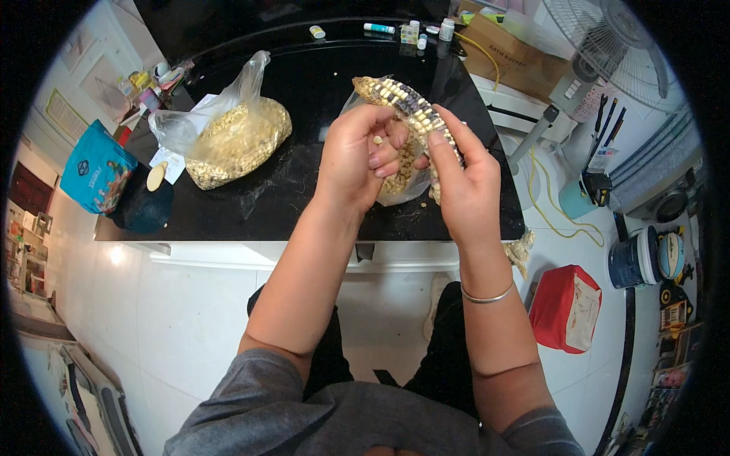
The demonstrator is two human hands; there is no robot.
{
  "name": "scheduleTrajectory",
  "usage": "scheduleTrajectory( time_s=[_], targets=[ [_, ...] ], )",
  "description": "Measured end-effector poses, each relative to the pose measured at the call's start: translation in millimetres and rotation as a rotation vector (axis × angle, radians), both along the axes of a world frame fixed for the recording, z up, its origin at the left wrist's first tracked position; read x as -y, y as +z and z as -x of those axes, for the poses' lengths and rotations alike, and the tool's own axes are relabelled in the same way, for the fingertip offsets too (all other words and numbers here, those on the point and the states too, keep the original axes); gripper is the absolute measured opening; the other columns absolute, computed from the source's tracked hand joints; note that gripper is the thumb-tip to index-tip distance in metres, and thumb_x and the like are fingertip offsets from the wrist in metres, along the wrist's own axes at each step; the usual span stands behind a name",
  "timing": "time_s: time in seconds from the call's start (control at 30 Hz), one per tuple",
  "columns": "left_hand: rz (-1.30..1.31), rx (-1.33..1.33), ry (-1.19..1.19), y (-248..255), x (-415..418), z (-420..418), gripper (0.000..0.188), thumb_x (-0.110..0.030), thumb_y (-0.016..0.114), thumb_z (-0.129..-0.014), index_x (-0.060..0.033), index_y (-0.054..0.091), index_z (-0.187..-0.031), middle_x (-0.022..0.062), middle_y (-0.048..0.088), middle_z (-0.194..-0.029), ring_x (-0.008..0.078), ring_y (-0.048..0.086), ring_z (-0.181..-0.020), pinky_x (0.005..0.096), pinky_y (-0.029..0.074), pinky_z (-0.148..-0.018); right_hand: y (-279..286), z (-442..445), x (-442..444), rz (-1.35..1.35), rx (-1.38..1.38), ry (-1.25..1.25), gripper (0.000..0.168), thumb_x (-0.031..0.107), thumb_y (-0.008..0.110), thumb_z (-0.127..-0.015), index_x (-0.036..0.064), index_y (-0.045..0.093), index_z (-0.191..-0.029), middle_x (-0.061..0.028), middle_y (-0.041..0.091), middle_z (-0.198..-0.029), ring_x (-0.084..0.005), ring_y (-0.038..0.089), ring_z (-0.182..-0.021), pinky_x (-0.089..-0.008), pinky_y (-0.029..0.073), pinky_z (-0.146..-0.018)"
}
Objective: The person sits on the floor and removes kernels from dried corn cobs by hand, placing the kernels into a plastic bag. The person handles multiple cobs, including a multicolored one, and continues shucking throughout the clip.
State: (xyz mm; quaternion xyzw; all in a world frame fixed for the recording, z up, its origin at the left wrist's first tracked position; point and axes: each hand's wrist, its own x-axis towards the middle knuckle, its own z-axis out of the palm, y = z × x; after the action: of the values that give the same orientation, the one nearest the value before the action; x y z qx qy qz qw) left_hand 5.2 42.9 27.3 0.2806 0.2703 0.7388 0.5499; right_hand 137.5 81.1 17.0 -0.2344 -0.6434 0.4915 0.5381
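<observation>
My right hand [470, 171] grips a corn cob [412, 105] with mixed cream and dark purple kernels. The cob slants up to the left, its brown end beyond my left hand. Palm up, my left hand [356, 151] is half curled beside the cob, with a loose pale corn kernel [377, 139] lying in it. Under both hands is a clear plastic bag [399, 198] holding brownish pieces; my hands partly hide it. A larger clear plastic bag [242, 139], full of pale corn kernels, stands to the left on the glossy black table [311, 214].
A blue printed pouch [97, 165] stands at the table's left edge, near a beige oval piece [155, 178]. Small bottles [446, 29] line the back. A standing fan [604, 45] and cardboard box [513, 57] are at right. On the floor sits a red stool [562, 308].
</observation>
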Motion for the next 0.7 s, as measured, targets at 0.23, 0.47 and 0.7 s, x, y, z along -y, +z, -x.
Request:
scheduleTrajectory(
  time_s=[0.23, 0.47, 0.7],
  targets=[
    [-0.015, 0.015, 0.039, 2.4, 0.7, -3.8, 0.013, -0.015, 0.046, -0.089, -0.0034, 0.05, -0.083, 0.0056, 0.052, -0.064, 0.0039, 0.03, -0.039, 0.019, 0.024, -0.036, -0.1, 1.3, 1.5, -0.025, -0.006, -0.024, 0.034, 0.012, 0.057, -0.089, -0.005, 0.056, -0.119, -0.0062, 0.064, -0.085, -0.0073, 0.058, -0.071, -0.0227, 0.048, -0.064],
    [0.029, -0.022, 0.032, 4.3, 1.0, -3.1, 0.016, -0.019, 0.042, -0.09, -0.0062, 0.048, -0.082, 0.0033, 0.05, -0.063, 0.0044, 0.028, -0.039, 0.0195, 0.024, -0.036, -3.0, 1.3, -0.6, -0.183, 0.075, -0.119, 0.033, 0.013, 0.058, -0.088, -0.005, 0.057, -0.116, -0.0148, 0.064, -0.093, -0.0139, 0.061, -0.079, -0.0273, 0.049, -0.07],
    [0.022, 0.031, 0.1, -3.9, -4.4, -4.9, 0.008, -0.003, 0.039, -0.083, -0.0026, 0.046, -0.082, 0.0066, 0.048, -0.063, 0.0062, 0.029, -0.04, 0.0215, 0.023, -0.035, -1.5, 3.4, 5.9, -0.237, 0.203, -0.145, 0.032, 0.011, 0.053, -0.092, -0.004, 0.055, -0.121, -0.0048, 0.063, -0.095, -0.0052, 0.055, -0.079, -0.0197, 0.045, -0.07]
  ],
)
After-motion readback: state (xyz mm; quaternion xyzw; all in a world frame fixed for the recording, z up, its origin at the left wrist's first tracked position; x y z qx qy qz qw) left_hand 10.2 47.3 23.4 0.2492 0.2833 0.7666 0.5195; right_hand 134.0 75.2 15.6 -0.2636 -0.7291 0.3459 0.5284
